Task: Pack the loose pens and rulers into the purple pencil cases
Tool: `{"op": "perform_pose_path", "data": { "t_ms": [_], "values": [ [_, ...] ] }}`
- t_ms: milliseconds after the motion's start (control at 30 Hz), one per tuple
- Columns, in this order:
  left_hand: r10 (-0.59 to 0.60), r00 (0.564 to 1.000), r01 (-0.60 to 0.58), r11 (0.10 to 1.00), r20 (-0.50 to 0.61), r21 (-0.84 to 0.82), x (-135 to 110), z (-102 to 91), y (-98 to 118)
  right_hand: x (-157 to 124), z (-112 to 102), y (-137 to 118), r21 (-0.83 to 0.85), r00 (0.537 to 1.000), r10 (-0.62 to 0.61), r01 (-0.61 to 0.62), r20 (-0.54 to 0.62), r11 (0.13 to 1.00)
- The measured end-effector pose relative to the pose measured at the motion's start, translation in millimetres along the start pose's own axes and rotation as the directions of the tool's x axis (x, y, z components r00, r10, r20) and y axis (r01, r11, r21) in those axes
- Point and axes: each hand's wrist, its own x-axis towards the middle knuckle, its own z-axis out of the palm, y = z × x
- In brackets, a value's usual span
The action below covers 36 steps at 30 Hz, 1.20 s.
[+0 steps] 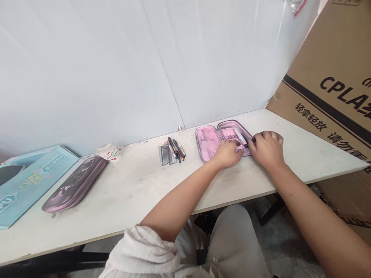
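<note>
An open pink pencil case (206,142) lies flat on the white table (139,193), both halves up. My left hand (228,153) rests on the case's near edge with its fingers curled. My right hand (268,148) sits at the case's right side, fingers bent around the end of a dark pen (244,140) that lies in the right half. A white marker (239,136) lies beside that pen inside the case. A loose bunch of pens and a small ruler (172,151) lies on the table left of the case.
A closed dark purple pencil case (75,183) lies at the left, with a small paper cup (108,152) behind it and a teal box (27,181) at the far left. A large cardboard box (333,85) stands at the right. A white wall backs the table.
</note>
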Motion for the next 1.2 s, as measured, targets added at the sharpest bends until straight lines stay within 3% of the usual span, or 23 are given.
{"op": "perform_pose_path", "data": {
  "t_ms": [200,367,633,833,933,1033,1100,1200],
  "values": [
    [0.032,0.993,-0.041,0.996,-0.115,-0.076,-23,-10.5,-21,-3,-2,-8,0.024,0.999,-0.037,0.037,0.023,0.999],
    [-0.063,0.974,0.041,0.994,-0.219,-0.104,-56,-39.6,-58,-4,-11,-44,0.058,0.991,-0.122,0.119,0.054,0.991],
    [-0.271,0.895,0.225,0.96,-0.353,-0.167,-111,-84.6,-141,5,-23,-148,0.17,0.926,-0.348,0.323,0.147,0.931],
    [-0.333,0.789,0.233,0.94,-0.517,-0.25,-151,-94.0,-191,15,-11,-241,0.177,0.853,-0.467,0.435,0.232,0.883],
    [-0.398,0.715,0.199,0.904,-0.574,-0.378,-160,-92.2,-202,21,3,-271,0.134,0.839,-0.465,0.445,0.284,0.885],
    [-0.408,0.712,0.114,0.87,-0.571,-0.48,-160,-88.3,-200,25,13,-284,0.11,0.835,-0.45,0.439,0.316,0.892],
    [-0.431,0.719,0.068,0.824,-0.545,-0.562,-157,-84.8,-195,24,15,-287,0.119,0.856,-0.434,0.418,0.279,0.901],
    [-0.568,0.671,0.007,0.649,-0.478,-0.761,-153,-80.7,-190,16,10,-290,0.183,0.893,-0.425,0.398,0.145,0.899]
  ]
}}
